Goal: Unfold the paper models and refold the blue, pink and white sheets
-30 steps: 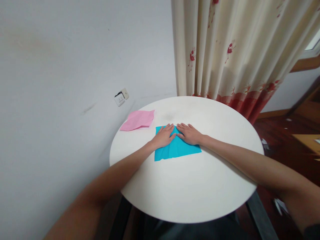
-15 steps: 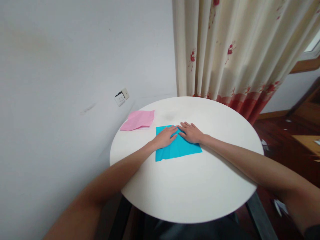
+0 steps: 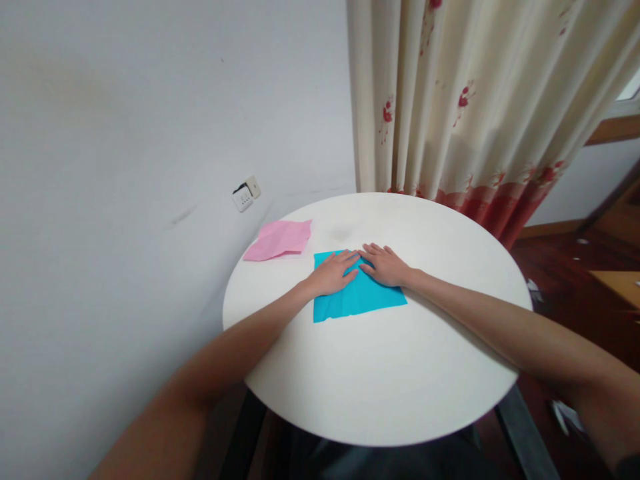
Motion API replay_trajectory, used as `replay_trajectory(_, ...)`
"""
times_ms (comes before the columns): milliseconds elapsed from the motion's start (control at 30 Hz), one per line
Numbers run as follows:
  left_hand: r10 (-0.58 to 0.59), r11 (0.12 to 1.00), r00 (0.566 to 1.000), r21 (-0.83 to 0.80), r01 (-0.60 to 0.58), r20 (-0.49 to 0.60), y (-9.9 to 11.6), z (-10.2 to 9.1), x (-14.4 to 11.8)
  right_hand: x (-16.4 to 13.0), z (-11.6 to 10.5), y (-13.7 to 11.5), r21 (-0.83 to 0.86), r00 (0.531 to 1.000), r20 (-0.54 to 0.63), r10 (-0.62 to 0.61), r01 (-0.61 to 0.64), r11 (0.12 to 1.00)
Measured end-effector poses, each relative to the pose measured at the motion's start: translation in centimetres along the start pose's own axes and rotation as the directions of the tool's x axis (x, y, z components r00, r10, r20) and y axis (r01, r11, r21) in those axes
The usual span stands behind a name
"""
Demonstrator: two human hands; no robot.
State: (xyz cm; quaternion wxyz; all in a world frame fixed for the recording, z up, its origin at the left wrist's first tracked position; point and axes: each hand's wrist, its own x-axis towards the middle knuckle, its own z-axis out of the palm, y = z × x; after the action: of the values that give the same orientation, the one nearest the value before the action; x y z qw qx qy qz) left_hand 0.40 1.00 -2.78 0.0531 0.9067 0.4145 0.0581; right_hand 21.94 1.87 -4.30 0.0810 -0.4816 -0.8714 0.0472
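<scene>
A blue sheet of paper (image 3: 356, 303) lies flat on the round white table (image 3: 380, 373), a little left of its middle. My left hand (image 3: 334, 273) rests palm down on the sheet's upper left part, fingers spread. My right hand (image 3: 387, 265) presses flat on the upper right part, its fingertips almost meeting those of the left. Neither hand grips the paper. The sheet's upper edge is partly hidden under the hands.
A creased pink sheet (image 3: 280, 240) lies at the table's far left edge, close to the wall. A wall socket (image 3: 246, 194) sits behind it. A cream curtain with red flowers (image 3: 465, 107) hangs beyond the table. Wooden floor and furniture are at the right.
Both hands have shifted only slightly on the blue sheet, the fingertips drawing closer together. The paper stays in the same spot.
</scene>
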Motion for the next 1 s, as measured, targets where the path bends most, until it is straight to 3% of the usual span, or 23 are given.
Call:
replay_trajectory(367,-0.172,0.985,0.985,0.02,0.172,0.019,0.2,-0.1,-0.3,-0.1,-0.2,-0.2,-0.013,1.0,-0.007,-0.006,0.006,1.0)
replay_trajectory(767,-0.16,0.986,0.987,-0.043,0.16,0.004,-0.8,0.2,0.0,-0.1,-0.1,-0.1,-0.008,1.0,-0.023,-0.015,0.015,1.0)
replay_trajectory(1000,-0.154,0.984,0.984,-0.1,0.145,-0.093,-1.1,0.4,0.2,-0.1,-0.1,-0.1,-0.004,0.999,-0.036,-0.015,0.015,1.0)
